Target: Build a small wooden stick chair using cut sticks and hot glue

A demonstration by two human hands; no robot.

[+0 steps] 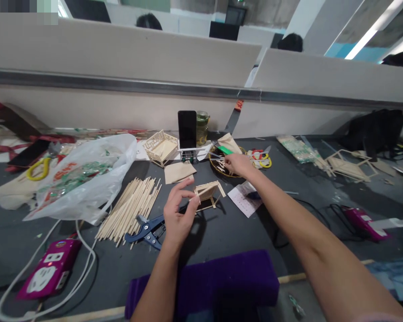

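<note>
My left hand (177,214) pinches the edge of a small wooden stick frame (208,193) that stands on the dark table. My right hand (239,163) reaches further back to a round dish (218,166) of short wooden pieces, fingers closed around a thin stick; a green-handled tool (224,150) lies just beyond the fingers. A bundle of long wooden sticks (131,206) lies left of my left hand. Blue-handled cutters (147,230) rest under my left wrist.
A black phone (187,129) stands upright on a holder at the back, beside a wooden tray model (160,147) and a jar (202,125). A plastic bag (87,174), purple power strip (50,270), glue gun (364,221), purple cushion (221,279) and another frame (347,165) surround.
</note>
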